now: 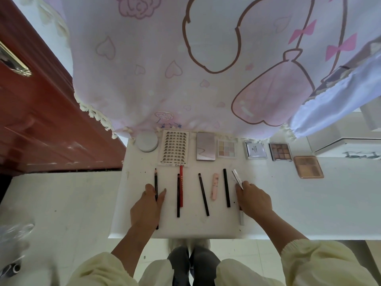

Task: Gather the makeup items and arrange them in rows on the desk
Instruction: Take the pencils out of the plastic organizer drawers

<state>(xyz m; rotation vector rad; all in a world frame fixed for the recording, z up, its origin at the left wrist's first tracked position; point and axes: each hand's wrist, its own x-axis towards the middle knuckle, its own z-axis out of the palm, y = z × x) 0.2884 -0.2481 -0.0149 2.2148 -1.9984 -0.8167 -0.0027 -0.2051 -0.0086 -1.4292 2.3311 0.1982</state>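
On the white desk (278,203) the back row holds a round white jar (146,142), a lash sheet (174,150), a silver compact (205,149), a pale palette (226,149), a labelled compact (255,150), a brown palette (280,151) and a peach palette (308,167). The front row has a black pencil (155,180), a dark pencil (178,199) beside a red pencil (181,182), a black liner (203,194), a pink tube (214,186) and a black stick (226,187). My left hand (147,207) pinches the black pencil. My right hand (254,201) grips a silver pen (237,178).
A pink cartoon-print blanket (206,69) hangs over the desk's back edge. A red wooden door (41,120) stands at the left. White shelving (350,145) lies at the far right. The desk's front edge runs just before my feet (189,256). Clear plastic (14,234) sits at the lower left.
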